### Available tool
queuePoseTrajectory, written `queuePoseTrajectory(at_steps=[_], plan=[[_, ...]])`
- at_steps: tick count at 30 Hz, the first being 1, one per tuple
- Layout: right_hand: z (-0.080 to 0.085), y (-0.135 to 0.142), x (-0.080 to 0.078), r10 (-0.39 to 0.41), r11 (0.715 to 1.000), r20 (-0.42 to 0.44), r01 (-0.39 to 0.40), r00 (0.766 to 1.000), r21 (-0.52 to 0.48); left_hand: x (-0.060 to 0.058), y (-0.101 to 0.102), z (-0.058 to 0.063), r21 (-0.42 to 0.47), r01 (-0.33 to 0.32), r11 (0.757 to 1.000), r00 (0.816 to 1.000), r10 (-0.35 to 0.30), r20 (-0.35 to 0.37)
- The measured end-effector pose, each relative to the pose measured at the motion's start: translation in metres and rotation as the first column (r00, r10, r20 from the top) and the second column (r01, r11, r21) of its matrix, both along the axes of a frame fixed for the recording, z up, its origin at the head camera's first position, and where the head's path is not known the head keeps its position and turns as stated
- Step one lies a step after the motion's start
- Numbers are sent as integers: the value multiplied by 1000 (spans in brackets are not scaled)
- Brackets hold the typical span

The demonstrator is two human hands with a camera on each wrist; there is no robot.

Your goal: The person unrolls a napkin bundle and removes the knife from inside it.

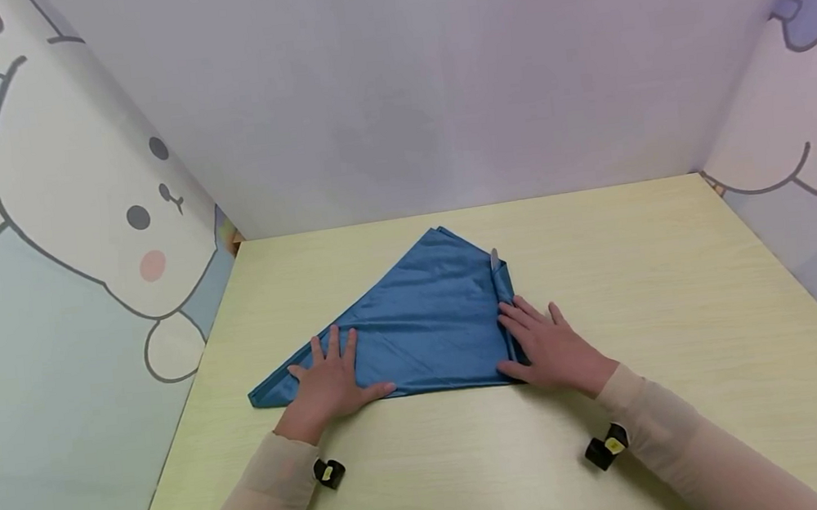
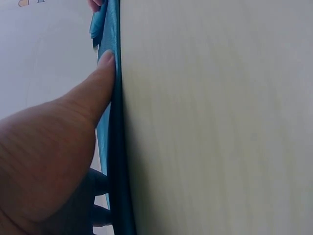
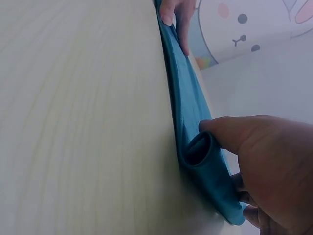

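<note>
A blue satiny cloth (image 1: pixel 421 311) lies folded in a large triangle with its long edge toward me. Its right side is turned over into a narrow roll (image 3: pixel 208 161), whose open end shows in the right wrist view. From the far end of that roll pokes a small pale tip (image 1: pixel 494 258); the rest of it is hidden. My left hand (image 1: pixel 328 386) rests on the cloth's left part, fingers spread, thumb (image 2: pixel 105 61) along the front edge. The right hand (image 1: pixel 554 348) presses on the roll, thumb near its front end and fingers spread farther up it.
The pale wooden table (image 1: pixel 436 466) extends around the cloth. A plain light wall (image 1: pixel 393 92) rises at the back, with cartoon-printed panels (image 1: pixel 78 196) at the sides. Small black devices (image 1: pixel 607 447) are strapped at both wrists.
</note>
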State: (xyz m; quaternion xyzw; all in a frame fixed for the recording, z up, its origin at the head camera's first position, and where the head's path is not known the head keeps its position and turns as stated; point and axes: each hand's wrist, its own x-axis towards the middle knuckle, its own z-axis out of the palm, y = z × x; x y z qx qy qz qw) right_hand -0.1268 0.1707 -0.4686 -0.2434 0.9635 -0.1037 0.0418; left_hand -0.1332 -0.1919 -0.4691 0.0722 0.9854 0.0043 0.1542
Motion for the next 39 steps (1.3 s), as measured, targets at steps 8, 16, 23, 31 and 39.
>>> queuePoseTrajectory(at_steps=[8,16,23,31,39], plan=[[3,8,0,5,1000,21,-4,1000,-30,0,1,2,1,-3,1000,1000,3,9],[1,20,4,-3,997,52,7,999,-72,-1,1,0,-8,-1,1000,1000,1,11],[-3,29,7,-1,997,53,4,999,-72,-1,1,0,-7,-1,1000,1000,1,11],[-4,34,9,-14,998,38,16,999,-63,1,-1,-3,5,3,1000,1000,-3,6],[-1,34,9,-31,997,41,33,999,-64,-1,-1,-2,-1,7,1000,1000,-7,3]])
